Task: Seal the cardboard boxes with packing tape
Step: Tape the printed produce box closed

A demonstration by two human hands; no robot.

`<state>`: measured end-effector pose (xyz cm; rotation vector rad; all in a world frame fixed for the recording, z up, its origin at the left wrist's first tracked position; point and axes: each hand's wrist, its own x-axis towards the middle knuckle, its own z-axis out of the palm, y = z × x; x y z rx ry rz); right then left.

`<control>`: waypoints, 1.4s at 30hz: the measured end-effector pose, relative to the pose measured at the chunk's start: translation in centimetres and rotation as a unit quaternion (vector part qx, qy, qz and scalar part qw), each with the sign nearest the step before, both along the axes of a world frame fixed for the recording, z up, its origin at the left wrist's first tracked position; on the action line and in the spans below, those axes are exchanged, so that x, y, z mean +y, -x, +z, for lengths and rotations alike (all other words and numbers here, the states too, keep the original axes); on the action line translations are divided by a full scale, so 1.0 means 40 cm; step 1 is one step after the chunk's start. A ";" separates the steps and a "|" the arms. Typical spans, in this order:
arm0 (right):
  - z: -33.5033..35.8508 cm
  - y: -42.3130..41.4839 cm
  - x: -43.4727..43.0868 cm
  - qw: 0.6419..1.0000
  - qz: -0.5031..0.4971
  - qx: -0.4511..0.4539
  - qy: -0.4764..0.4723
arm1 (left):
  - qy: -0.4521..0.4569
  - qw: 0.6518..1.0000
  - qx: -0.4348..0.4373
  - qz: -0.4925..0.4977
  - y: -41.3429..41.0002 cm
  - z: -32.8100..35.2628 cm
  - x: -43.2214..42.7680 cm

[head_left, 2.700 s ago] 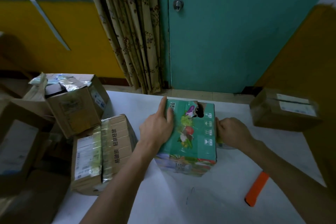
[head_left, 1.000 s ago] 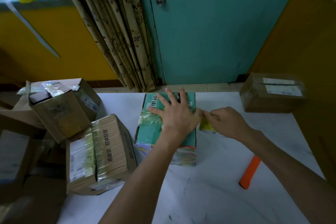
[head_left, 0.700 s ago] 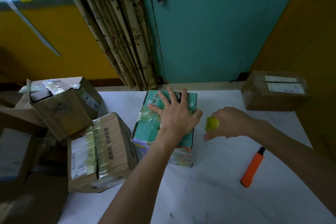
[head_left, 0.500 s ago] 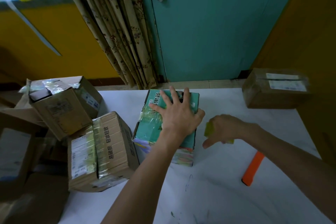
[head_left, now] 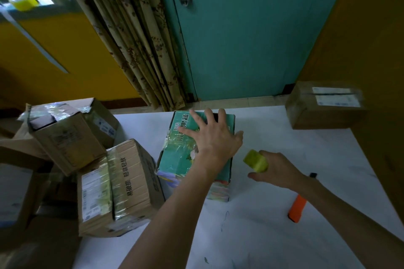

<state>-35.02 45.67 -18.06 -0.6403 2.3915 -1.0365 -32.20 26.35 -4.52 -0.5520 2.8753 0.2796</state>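
Since half a second ago the right hand (head_left: 278, 171) has turned the tape roll (head_left: 255, 160) upward, so we now see more of its yellow-green side. The left hand (head_left: 215, 137) is unchanged, flat on the green box (head_left: 181, 159).

The box sits mid-frame on the white worktop (head_left: 273, 236), lying on a broad face. Left fingers are spread wide and straight, pressing its top panel. Right fingers are curled round the roll, just right of the box and apart from it.

Handling, as we judge it:
- **Box:** printed cardboard, stiff at edges and corners. The panels will likely give under a hard push, and it is probably light enough to turn one-handed.
- **Grip on the box:** glossy, wrinkled film already covers its left part, so it is slick there. Better to hold bare card near the corners.
- **Roll:** a small squat cylinder with a tacky strip. Take it by the outer rim.

Also noted: orange cutter (head_left: 297, 208) at lower right, a taped brown carton (head_left: 122, 185) at left, and another brown carton (head_left: 323, 105) at upper right.
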 end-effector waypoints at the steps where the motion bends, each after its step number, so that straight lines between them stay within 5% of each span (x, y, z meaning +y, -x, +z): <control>1: -0.013 -0.007 0.004 1.000 -0.008 0.002 0.011 | -0.006 1.000 0.002 0.001 0.000 -0.002 -0.002; 14: -0.032 0.017 -0.054 0.942 0.039 -0.294 -0.157 | -0.035 0.999 0.021 -0.009 0.002 -0.008 -0.034; 26: -0.039 0.053 -0.111 0.911 0.098 -0.336 -0.218 | -0.094 0.995 0.028 -0.008 -0.002 0.016 -0.144; 33: -0.059 0.042 -0.073 0.915 0.045 -0.368 -0.161 | -0.105 0.994 0.029 -0.001 0.015 0.020 -0.143; 42: -0.096 -0.010 -0.160 0.849 -0.083 -0.520 0.043 | -0.144 0.986 0.071 0.046 0.009 0.026 -0.238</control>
